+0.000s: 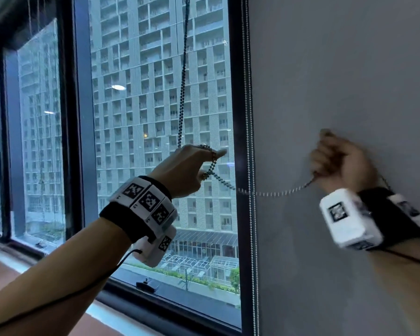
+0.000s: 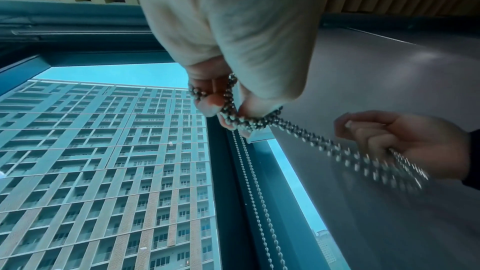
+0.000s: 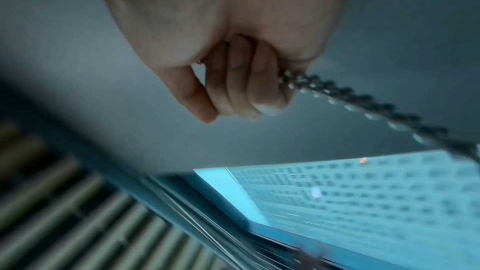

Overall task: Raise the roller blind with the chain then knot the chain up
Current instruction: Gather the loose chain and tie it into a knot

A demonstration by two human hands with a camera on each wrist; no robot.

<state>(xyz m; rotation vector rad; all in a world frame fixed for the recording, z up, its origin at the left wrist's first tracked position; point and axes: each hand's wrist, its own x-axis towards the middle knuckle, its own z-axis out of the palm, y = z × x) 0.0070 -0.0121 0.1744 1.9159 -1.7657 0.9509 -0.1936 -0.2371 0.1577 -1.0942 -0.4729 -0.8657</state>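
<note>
Stretching between both hands [image 1: 187, 166] [image 1: 337, 163], the chain [image 1: 272, 192].

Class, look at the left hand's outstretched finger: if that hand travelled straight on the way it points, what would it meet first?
Probably the second bead chain hanging at the window frame, though depth is unclear. The left hand points right.

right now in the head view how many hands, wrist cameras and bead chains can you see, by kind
hands: 2, left hand and right hand
wrist cameras: 2, left wrist camera and right wrist camera
bead chains: 2, held chain and hanging chain
total: 6
</note>
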